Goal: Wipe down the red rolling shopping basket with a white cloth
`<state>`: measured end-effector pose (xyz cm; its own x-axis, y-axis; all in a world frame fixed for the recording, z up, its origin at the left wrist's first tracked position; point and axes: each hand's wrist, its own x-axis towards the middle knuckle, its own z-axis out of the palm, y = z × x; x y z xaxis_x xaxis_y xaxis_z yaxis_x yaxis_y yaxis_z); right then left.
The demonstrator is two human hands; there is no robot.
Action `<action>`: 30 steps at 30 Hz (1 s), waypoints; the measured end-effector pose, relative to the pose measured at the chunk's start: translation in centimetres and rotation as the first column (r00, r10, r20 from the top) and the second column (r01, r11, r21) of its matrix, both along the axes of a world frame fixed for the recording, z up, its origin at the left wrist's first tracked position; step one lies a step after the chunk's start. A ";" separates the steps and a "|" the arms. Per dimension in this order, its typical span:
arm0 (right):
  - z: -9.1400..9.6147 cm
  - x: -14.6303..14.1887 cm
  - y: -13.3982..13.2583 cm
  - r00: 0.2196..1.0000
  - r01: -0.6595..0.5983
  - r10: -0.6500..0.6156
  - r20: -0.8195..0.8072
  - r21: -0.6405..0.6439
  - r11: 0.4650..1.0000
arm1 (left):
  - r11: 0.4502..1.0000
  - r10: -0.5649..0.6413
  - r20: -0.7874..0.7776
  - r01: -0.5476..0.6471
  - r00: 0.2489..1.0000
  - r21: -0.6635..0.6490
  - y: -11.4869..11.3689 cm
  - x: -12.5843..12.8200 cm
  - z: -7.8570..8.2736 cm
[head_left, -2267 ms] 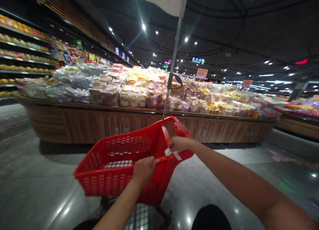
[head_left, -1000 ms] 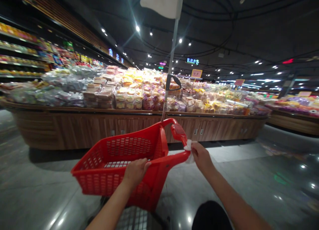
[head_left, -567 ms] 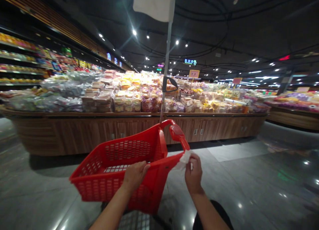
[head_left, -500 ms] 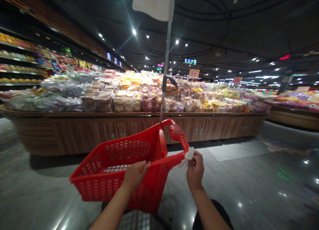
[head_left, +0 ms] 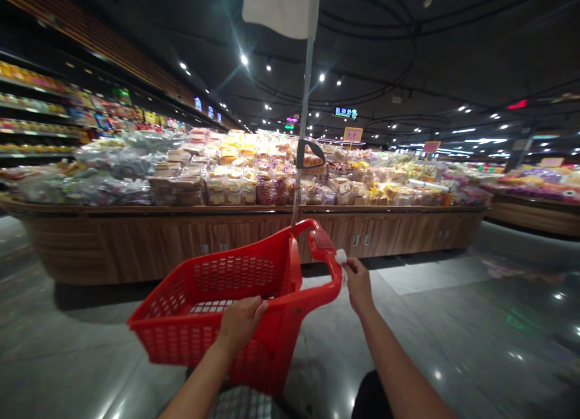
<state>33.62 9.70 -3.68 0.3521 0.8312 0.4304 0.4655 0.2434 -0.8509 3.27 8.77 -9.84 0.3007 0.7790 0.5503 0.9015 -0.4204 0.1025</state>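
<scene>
A red plastic shopping cart (head_left: 272,340) stands side-on before me, its basket to the left and its handle (head_left: 334,268) to the right. My left hand (head_left: 242,323) is closed over the near rim of the basket. At the handle's right side, my right hand (head_left: 359,281) pinches a white wipe or tissue (head_left: 341,259) against the red plastic. Part of the wipe is hidden by the fingers. Slotted walls and a pale grid floor show inside the basket, with no goods visible in it.
Behind the cart runs a long wood-panelled display counter (head_left: 149,240) heaped with packaged food (head_left: 231,171). A pole with a white flag (head_left: 281,11) rises above the cart. Stocked shelves (head_left: 34,116) line the left, and another display counter (head_left: 534,210) stands right. Grey tiles (head_left: 435,328) cover the floor.
My right hand has moved up along the handle with the wipe, which is now more bunched. My left hand stays on the rim, shifted slightly left.
</scene>
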 end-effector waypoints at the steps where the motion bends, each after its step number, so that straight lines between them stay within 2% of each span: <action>1: 0.1 0.0 -0.4 1.000 -0.019 0.019 0.007 -0.001 1.000 | 1.000 -0.005 0.005 0.005 1.000 0.000 0.0 -0.2 0.0; 3: 0.2 -0.1 -1.8 0.994 -0.104 0.102 0.043 0.036 0.994 | 1.000 -0.016 0.016 0.016 1.000 -0.004 -0.1 -0.6 0.0; 5: 0.6 0.0 -2.9 0.967 -0.240 0.229 0.112 0.100 0.965 | 0.999 -0.032 0.023 0.033 0.999 -0.012 -0.2 -1.0 0.2; 8: 2.0 0.3 -2.7 0.902 -0.392 0.359 0.242 0.106 0.914 | 0.998 -0.059 0.030 0.060 0.998 -0.030 -0.5 -1.8 0.6; 11: 3.3 0.5 -0.9 0.865 -0.410 0.364 0.345 0.068 0.910 | 0.996 -0.076 0.041 0.078 0.996 -0.043 -0.6 -2.4 1.1; 14: 3.8 0.4 0.4 0.827 -0.421 0.354 0.437 0.062 0.905 | 0.996 -0.084 0.065 0.085 0.994 -0.024 -1.0 -2.0 1.8; 18: 4.5 0.1 0.5 0.742 -0.490 0.393 0.543 0.038 0.871 | 0.994 -0.106 0.103 0.103 0.989 0.040 -2.2 1.6 3.4; 21: 6.0 -0.3 0.1 0.600 -0.581 0.478 0.642 -0.061 0.812 | 0.981 -0.189 0.091 0.183 0.978 0.070 -3.0 5.6 4.6; 24: 8.0 -1.3 -0.4 0.371 -0.636 0.592 0.715 -0.269 0.723 | 0.991 -0.124 0.062 0.120 0.990 0.053 -3.3 8.0 5.3; 26: 9.1 -2.2 -0.7 0.205 -0.653 0.678 0.706 -0.417 0.632 | 0.994 -0.099 0.044 0.097 0.994 0.050 -3.2 8.3 5.3; 28: 9.9 -3.0 -0.6 0.071 -0.645 0.730 0.680 -0.527 0.553 | 0.993 -0.108 0.038 0.106 0.993 0.053 -3.1 7.9 5.3; 30: 10.4 -3.5 0.1 -0.002 -0.606 0.724 0.690 -0.577 0.548 | 0.992 -0.119 0.044 0.117 0.992 0.054 -3.0 7.5 5.2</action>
